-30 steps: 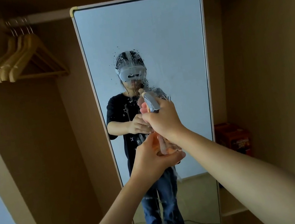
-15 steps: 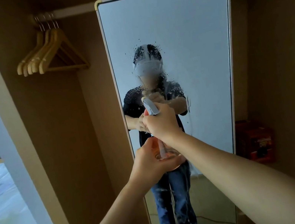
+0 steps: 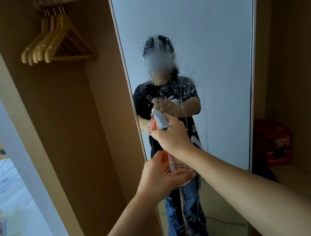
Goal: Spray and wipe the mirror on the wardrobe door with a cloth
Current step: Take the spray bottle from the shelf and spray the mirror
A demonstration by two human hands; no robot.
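My right hand (image 3: 171, 135) grips the spray bottle (image 3: 161, 122) trigger; my left hand (image 3: 160, 175) cups its base. Droplets already run down the mirror (image 3: 209, 36); more spray may streak or drip.

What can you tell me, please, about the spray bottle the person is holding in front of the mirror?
The spray bottle has a clear body that looks like plastic, orange-tinted, with a thin dip tube visible inside, and a grey trigger head on top. It stands roughly upright, nozzle facing the droplet-covered mirror. The right hand grips the neck below the head; the left hand cups the base from beneath.
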